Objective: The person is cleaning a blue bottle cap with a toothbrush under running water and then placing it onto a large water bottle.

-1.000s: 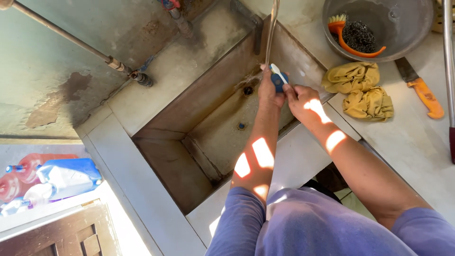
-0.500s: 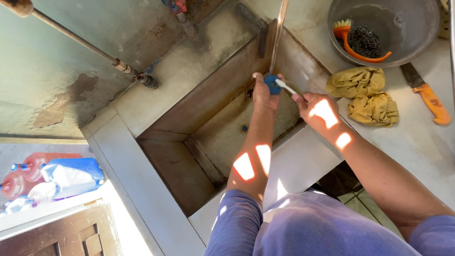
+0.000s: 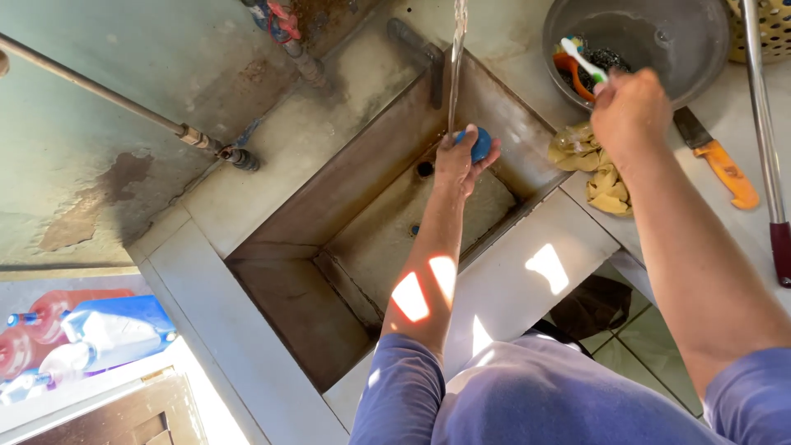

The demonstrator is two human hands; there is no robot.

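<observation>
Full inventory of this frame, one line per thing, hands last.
small round object: 1, blue, in left hand under the water stream
toothbrush: 1, white with green, in right hand over the bowl
water stream: 1, clear, falling into the sink
sink: 1, stained grey-brown, centre
bowl: 1, grey metal, top right
cloths: 2, yellow, beside the sink
knife: 1, orange handle, on the counter
pipe: 1, grey, on the left wall
left hand: holding the blue object
right hand: holding the toothbrush

The sink (image 3: 362, 247) looks like stained, matt concrete; the bowl (image 3: 700, 49) dull grey metal; the knife handle (image 3: 729, 175) glossy orange plastic.
</observation>
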